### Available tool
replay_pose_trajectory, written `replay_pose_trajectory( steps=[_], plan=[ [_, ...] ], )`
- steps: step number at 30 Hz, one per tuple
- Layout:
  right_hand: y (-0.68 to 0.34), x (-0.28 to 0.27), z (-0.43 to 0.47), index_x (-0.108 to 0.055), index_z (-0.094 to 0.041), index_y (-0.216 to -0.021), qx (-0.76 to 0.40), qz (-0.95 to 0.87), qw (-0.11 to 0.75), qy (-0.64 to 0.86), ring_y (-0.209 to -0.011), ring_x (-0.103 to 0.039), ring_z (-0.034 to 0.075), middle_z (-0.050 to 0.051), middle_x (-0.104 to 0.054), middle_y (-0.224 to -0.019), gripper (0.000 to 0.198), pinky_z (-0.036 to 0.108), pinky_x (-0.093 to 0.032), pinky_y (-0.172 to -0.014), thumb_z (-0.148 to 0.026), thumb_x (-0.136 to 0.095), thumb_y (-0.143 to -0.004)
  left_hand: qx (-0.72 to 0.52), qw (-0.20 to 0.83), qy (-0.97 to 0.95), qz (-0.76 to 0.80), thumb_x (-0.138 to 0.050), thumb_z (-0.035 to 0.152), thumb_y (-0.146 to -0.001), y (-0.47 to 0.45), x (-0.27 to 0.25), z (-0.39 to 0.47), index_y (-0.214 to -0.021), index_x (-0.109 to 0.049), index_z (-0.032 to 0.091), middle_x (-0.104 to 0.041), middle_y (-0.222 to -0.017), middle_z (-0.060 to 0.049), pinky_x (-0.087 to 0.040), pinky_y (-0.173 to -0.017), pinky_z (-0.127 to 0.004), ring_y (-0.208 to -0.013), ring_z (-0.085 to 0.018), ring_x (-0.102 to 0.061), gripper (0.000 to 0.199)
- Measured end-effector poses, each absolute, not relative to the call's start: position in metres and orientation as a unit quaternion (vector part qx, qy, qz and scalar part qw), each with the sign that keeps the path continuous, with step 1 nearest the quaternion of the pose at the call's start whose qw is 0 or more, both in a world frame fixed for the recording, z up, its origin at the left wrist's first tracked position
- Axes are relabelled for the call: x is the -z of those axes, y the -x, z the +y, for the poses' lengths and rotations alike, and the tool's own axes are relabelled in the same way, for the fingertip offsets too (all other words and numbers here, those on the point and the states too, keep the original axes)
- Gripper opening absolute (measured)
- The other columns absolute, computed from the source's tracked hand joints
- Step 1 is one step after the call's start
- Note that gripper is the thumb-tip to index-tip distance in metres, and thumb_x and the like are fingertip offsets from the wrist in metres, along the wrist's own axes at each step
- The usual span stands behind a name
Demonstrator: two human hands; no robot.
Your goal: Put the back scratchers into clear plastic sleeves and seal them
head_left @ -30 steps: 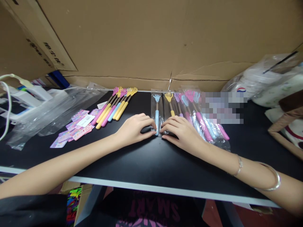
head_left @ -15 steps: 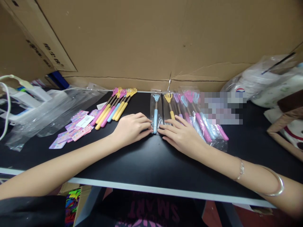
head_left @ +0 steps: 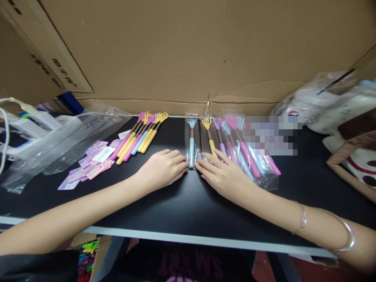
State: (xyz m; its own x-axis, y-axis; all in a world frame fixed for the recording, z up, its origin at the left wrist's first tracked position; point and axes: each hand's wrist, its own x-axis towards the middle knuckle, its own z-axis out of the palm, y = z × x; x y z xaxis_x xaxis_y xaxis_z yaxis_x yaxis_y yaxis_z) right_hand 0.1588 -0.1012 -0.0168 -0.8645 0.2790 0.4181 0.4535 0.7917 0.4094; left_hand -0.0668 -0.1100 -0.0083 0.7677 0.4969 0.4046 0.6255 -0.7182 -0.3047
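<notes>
A light-blue hand-shaped back scratcher [head_left: 192, 147] lies in a narrow clear plastic bag [head_left: 188, 135] on the black tabletop. At the bag's lower left corner, my left hand [head_left: 166, 168] is closed, its fingers pressed together on the plastic. My right hand [head_left: 226, 170] lies opposite, fingers stretched and somewhat spread, their tips at the bag's lower right edge. Part of it covers the handle end of a bagged yellow back scratcher [head_left: 212, 145]. Further bagged back scratchers [head_left: 248, 156] in pink, blue and purple overlap on the right.
Several unbagged back scratchers [head_left: 136, 139] lie left of centre, beside a spread of printed cards [head_left: 95, 164]. Empty clear bags [head_left: 67, 145] and a white device [head_left: 38, 131] are at far left. Cardboard [head_left: 164, 51] walls the back. Bagged white containers [head_left: 311, 103] and a plush toy [head_left: 358, 156] stand right.
The view has shifted slightly. Both hands keep their places at the lower end of the bagged blue back scratcher, with my left fingers drawn a little closer together.
</notes>
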Motion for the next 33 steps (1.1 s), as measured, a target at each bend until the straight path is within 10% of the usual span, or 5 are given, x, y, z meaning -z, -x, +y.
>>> replay_pose_trajectory(
  steps=[33],
  plan=[
    [-0.1627, 0.0251, -0.0973, -0.064, -0.005, -0.112, 0.198, -0.944, 0.163, 0.205, -0.093, -0.059, 0.023, 0.013, -0.069, -0.101, 0.029, 0.040, -0.047, -0.091, -0.013, -0.041, -0.096, 0.136, 0.169, 0.919, -0.328, -0.047, 0.026, -0.095, 0.0693, 0.0124, -0.1077, -0.089, -0.067, 0.017, -0.066, -0.079, -0.002, -0.044, -0.065, -0.029, -0.073, -0.016, -0.062, 0.023]
  ],
)
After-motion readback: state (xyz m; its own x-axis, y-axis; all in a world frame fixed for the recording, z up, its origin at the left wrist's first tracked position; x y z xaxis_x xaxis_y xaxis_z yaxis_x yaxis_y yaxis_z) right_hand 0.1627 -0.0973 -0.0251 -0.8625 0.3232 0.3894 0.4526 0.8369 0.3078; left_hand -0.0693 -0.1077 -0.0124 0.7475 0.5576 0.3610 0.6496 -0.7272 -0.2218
